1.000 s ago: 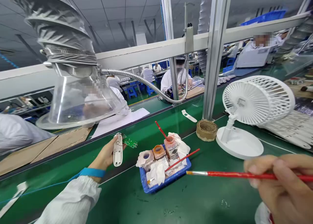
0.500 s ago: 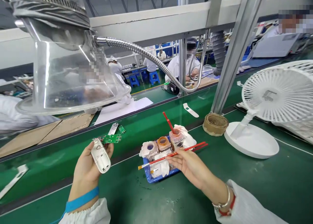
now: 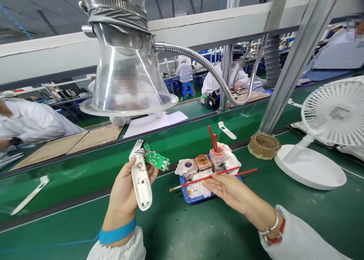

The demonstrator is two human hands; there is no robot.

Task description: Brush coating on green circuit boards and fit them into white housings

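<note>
Shell, white and hollow side up, is left of the tray, in the left hand; the thumb lies along one edge and the fingers curl behind, closed around it. A green board sticks out of its upper end toward the tray, with thin wires near the joint; a smaller board sits just above. The wires look like the weak point: a twist of the wrist, or the board catching on something, could pull one loose.

The right hand is over the tray's near right part, thumb and fingers nearly together on a red brush; how firmly they press, I cannot tell. Its bristles reach past the tray's left edge, so a careless swing could smear the board.

Inside the tray, a second brush pokes out to the right, and three bottles stand along the back. The right bottle holds two upright handles; a sleeve or knuckle catching these could tip it and spill whatever it contains. Right of the tray are a tape roll and a fan.
</note>
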